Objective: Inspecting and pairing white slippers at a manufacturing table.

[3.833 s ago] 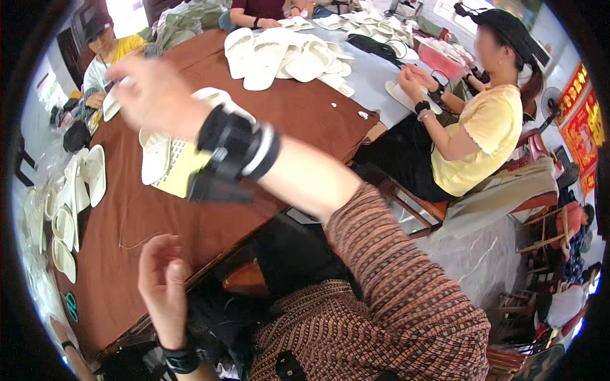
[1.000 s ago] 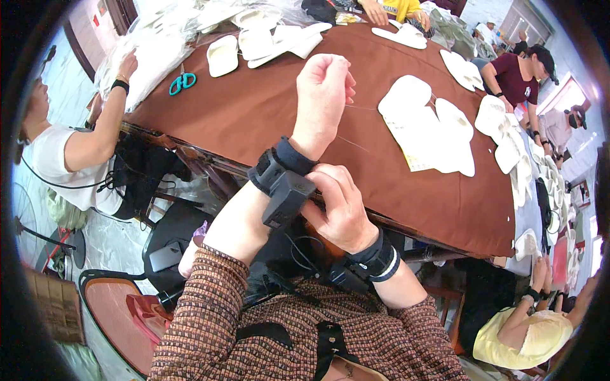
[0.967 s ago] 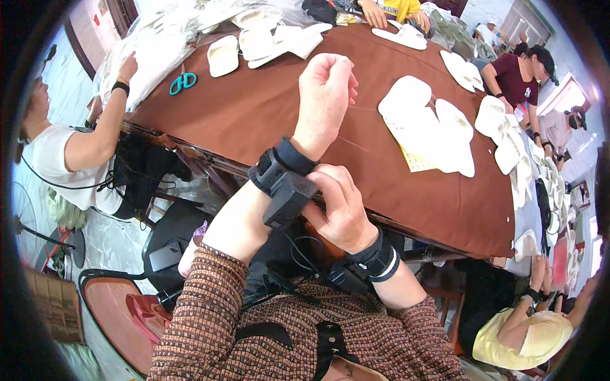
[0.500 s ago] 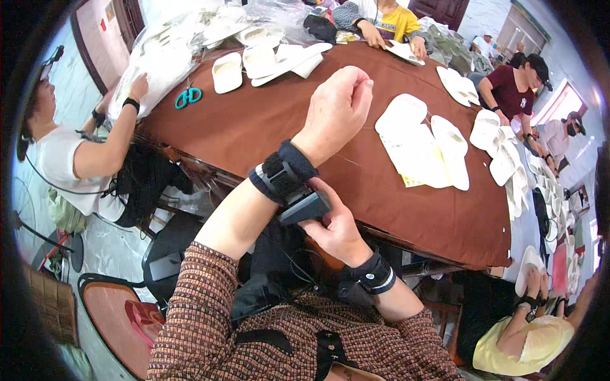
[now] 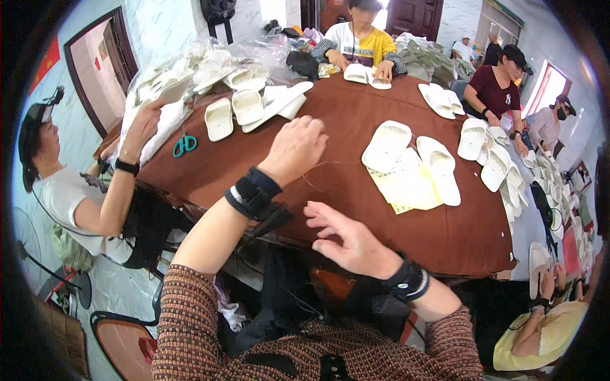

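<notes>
My left hand hangs over the near part of the brown-covered table, its fingers loosely curled, and I see nothing in them. A dark strap circles that wrist, with a small black box on its underside. My right hand is apart from the box, fingers spread and holding nothing. It also wears a dark wrist strap. Farther right lie a pair of white slippers, one on yellow printed sheets and the other slipper beside it. A thin thread curves near my left hand.
Teal-handled scissors lie at the left, near several white slippers and a plastic-wrapped pile. A person sits at left; another handles slippers across the table. More slippers line the right edge.
My right hand has come away from the black box on my left wrist and opened. My left hand has moved down and left, its fist loosening. The view has tilted up.
</notes>
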Demonstrator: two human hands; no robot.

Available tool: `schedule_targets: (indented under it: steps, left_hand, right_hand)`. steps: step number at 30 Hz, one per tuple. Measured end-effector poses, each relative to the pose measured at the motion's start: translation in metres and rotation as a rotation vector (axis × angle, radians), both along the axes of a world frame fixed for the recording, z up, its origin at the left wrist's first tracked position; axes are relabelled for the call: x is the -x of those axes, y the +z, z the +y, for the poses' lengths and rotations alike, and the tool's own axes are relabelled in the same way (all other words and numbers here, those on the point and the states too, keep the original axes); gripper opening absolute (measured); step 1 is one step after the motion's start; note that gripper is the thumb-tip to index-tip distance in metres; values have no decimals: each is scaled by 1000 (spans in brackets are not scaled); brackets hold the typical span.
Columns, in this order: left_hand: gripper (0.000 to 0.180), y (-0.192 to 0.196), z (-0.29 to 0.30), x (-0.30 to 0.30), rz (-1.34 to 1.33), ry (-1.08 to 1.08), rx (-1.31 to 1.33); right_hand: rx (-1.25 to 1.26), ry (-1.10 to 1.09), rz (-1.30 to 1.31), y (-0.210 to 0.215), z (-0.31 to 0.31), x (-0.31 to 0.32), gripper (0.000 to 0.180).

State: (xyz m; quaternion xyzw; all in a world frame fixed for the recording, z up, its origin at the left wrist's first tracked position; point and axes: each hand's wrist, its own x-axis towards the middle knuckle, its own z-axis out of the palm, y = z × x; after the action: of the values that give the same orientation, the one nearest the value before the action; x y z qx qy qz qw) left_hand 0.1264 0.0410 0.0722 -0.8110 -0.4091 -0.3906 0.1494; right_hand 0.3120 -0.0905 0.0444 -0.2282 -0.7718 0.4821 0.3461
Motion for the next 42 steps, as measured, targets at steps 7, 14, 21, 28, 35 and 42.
schedule_targets:
  steps: [7,14,21,28,35,42]
  left_hand:
    - [28,-29,48,81,341,356,171]
    - [36,-32,94,107,351,518,165]
    - [34,-42,131,117,446,620,274]
    - [19,-39,150,114,300,624,108]
    - [31,18,141,106,-43,422,109]
    - [28,63,100,108,-378,278,360]
  right_hand:
    - [30,-133,132,65,49,-55,42]
    - [117,-257,338,62,90,-76,28]
    - [158,-264,351,40,98,-81,25]
    - [149,-293,364,39,95,-89,23]
    - [159,-322,310,37,92,-89,22]
    - [183,-323,308,31,94,-87,22]
